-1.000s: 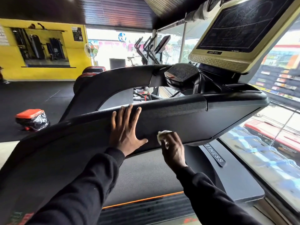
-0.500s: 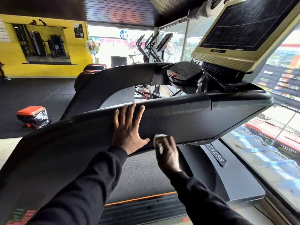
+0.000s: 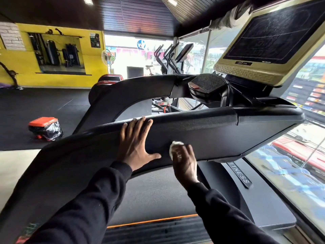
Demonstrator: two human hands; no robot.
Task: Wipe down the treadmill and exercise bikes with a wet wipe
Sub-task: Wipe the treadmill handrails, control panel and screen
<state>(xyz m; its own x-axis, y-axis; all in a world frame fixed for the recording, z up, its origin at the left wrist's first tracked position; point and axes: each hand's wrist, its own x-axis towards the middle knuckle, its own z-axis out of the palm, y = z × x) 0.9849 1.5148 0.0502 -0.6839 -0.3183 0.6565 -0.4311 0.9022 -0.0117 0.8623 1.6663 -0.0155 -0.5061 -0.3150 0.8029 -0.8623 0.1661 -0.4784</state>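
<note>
A black treadmill fills the view, and its broad right side rail [image 3: 228, 136] runs across the middle. My left hand [image 3: 135, 143] lies flat on that rail with fingers straight and spread, fingertips at its top edge. Just to the right, my right hand [image 3: 184, 161] holds a crumpled white wet wipe [image 3: 174, 147] and presses it against the rail's lower face. Most of the wipe is hidden under my fingers. The treadmill's gold-framed screen [image 3: 274, 39] stands at the upper right, and its belt [image 3: 158, 194] lies below my arms.
A window wall [image 3: 299, 164] runs close along the right side. Other exercise machines [image 3: 168, 57] stand behind the treadmill's far rail [image 3: 140, 88]. An orange-lidded bin with a black bag [image 3: 45, 127] sits on the dark floor at left, before a yellow wall [image 3: 52, 55].
My right hand has slid the wipe leftward along the rail, closer to my left thumb. My left hand has stayed flat in the same spot.
</note>
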